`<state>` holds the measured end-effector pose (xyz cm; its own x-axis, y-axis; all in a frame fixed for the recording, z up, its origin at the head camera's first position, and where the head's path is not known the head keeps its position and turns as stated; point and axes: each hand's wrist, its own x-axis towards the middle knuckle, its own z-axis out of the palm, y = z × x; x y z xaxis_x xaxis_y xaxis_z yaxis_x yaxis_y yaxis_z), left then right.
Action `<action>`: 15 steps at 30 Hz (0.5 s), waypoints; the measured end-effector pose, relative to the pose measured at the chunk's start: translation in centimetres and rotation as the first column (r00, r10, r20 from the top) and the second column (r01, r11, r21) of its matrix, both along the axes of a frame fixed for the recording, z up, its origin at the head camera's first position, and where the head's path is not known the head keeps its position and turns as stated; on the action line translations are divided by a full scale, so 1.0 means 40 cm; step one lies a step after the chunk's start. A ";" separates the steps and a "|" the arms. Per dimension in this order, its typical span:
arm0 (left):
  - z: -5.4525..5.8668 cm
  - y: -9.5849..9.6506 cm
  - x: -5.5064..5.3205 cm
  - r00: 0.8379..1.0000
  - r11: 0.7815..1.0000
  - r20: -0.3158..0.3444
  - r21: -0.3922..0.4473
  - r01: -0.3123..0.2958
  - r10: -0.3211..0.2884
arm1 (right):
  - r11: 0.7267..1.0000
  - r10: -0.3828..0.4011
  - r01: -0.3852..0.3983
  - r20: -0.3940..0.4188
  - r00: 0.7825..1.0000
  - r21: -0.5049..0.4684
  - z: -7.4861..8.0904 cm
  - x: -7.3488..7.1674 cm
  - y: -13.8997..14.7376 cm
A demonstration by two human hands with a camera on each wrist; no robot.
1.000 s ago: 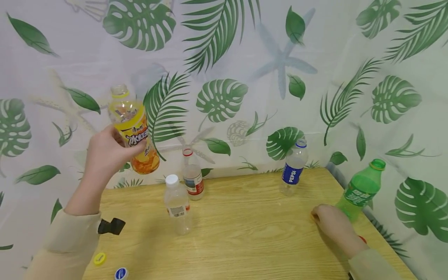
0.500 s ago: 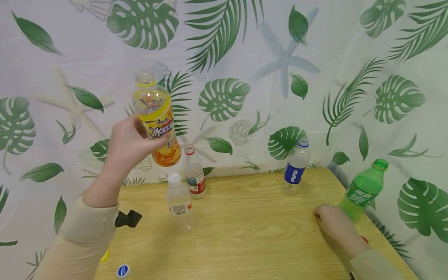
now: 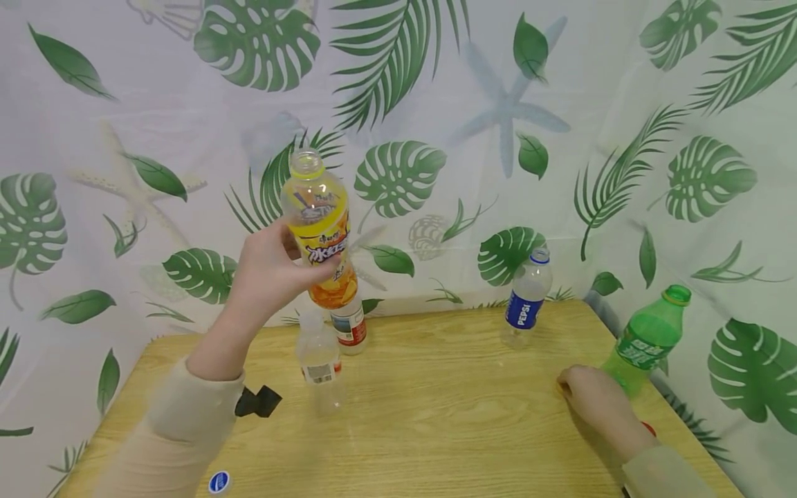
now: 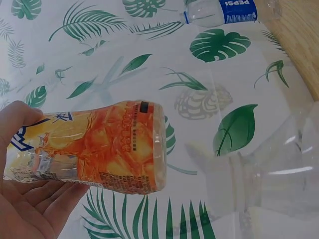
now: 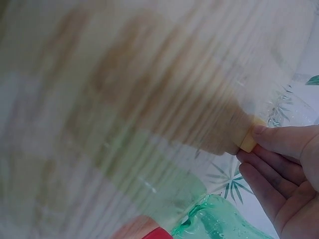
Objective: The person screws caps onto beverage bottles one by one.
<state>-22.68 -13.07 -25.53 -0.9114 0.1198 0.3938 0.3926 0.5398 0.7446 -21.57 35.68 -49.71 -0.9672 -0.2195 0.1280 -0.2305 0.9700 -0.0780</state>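
My left hand (image 3: 274,270) grips a plastic iced tea bottle (image 3: 324,256) with a yellow and orange label, holding it up off the table. Its mouth has no cap and it tilts slightly. In the left wrist view the orange lower part of the bottle (image 4: 119,144) points right, near the neck of a clear bottle (image 4: 234,179). On the right of the table, my right hand (image 3: 594,398) rests low beside a green bottle (image 3: 644,339). Thumb and fingers pinch a small yellow-orange bottle cap (image 5: 250,137), clearest in the right wrist view.
A clear bottle with a white cap (image 3: 319,373) stands below the raised bottle, in front of a red-labelled bottle (image 3: 350,328). An uncapped Pepsi bottle (image 3: 523,311) stands at the back right. A blue cap (image 3: 219,482) lies at the front; a red cap (image 3: 649,428) shows by my right wrist.
My left hand has carried the iced tea bottle rightward, finally dipping so it overlaps the red-labelled bottle. The yellow cap at front left is now hidden by the sleeve. The right hand stays put.
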 end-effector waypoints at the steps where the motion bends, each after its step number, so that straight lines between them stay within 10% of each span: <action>1: -0.005 0.005 -0.001 1.000 1.000 0.006 0.007 0.007 -0.007 | 1.000 0.001 -0.001 -0.002 1.000 -0.001 -0.001 0.000 0.000; 15: -0.091 0.067 -0.002 0.994 0.994 0.008 -0.019 0.105 -0.104 | 1.000 -0.011 0.011 0.016 1.000 -0.012 -0.003 -0.001 0.002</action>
<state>-22.77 -10.40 -29.17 -0.8962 0.2221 0.3840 0.4424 0.5105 0.7374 -21.60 35.74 -49.82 -0.9715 -0.2073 0.1153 -0.2184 0.9714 -0.0936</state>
